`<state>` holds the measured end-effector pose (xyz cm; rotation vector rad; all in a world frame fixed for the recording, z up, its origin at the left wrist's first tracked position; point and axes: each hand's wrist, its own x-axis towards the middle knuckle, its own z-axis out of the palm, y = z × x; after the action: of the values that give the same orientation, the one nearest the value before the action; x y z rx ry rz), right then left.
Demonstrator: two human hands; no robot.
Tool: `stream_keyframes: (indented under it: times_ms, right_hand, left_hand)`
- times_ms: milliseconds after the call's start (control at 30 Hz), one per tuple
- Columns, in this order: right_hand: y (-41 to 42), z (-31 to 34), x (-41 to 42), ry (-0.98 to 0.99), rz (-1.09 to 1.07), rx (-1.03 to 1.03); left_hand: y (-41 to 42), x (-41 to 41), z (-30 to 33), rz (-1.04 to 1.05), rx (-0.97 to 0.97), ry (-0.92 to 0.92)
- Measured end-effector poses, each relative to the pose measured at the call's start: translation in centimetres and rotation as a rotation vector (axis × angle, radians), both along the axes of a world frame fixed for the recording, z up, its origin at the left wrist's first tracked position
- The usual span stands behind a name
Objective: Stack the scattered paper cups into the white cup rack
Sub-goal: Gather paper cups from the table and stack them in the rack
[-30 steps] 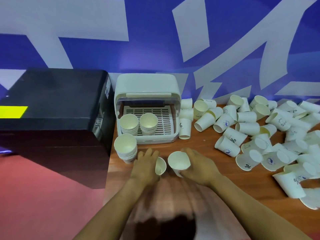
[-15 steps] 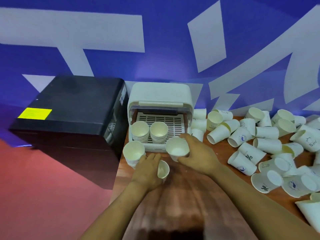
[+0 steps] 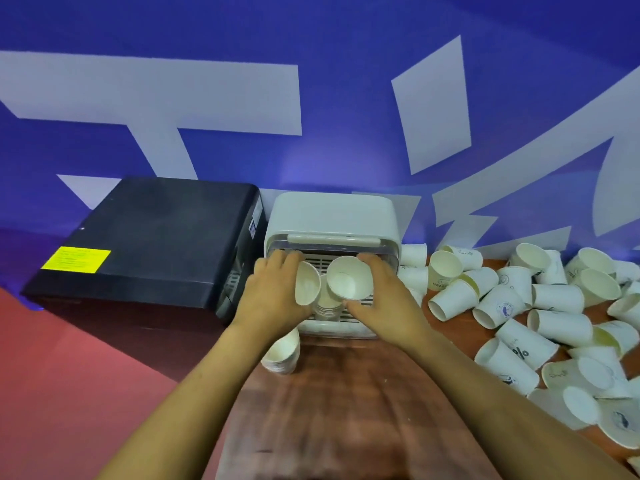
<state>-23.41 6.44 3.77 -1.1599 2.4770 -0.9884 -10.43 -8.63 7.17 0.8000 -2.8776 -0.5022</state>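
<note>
Two paper cups are held over the open front of the white cup rack [image 3: 330, 216], which stands at the back edge of the wooden table [image 3: 346, 410], near its back left corner. The left cup [image 3: 307, 284] is gripped by the left hand [image 3: 273, 296], fingers curled round its wall, and is tipped so that its mouth faces right and toward the camera. The right cup [image 3: 349, 278] is gripped by the right hand [image 3: 384, 299], thumb below and fingers over its far side, with its mouth tilted toward the camera. The two cups are just beside each other above the slotted floor of the rack. Beneath them, inside the rack, a stack of nested cups [image 3: 325, 306] is partly seen; how many stacks stand there cannot be told behind the hands. Another stack of cups [image 3: 282, 355] is set on the table just in front of the rack's left corner, under the left forearm. A heap of scattered cups [image 3: 540, 306] is spread along the right side of the table, most lying on their sides. A black box [image 3: 156, 244] with a yellow label [image 3: 76, 259] is placed just beside the table's left edge, touching or almost touching the rack. A blue wall with white shapes [image 3: 311, 81] is seen behind everything.
</note>
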Motion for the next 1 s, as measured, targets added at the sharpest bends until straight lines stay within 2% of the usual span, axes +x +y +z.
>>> stream_keyframes:
  times_ms: [333,533,833,1000]
  right_hand:
    - [-2.9,-2.0,-0.4,-0.072,-0.002,0.034]
    - [-3.8,-2.8,-0.5,0.019,-0.011,0.227]
    - [-3.9,-5.2,-0.6,-0.033,0.047,0.378]
    - [-3.6,-5.4,-1.0,-0.052,0.087,0.444]
  left_hand:
    - [-3.0,-1.8,-2.1,0.0,-0.013,-0.02]
    - [-3.9,-2.5,-3.9,-0.013,0.012,-0.127]
    - [-4.3,-2.3,-7.3,0.0,0.12,-0.275]
    - [-4.5,-2.2,-7.5,0.007,0.115,-0.306]
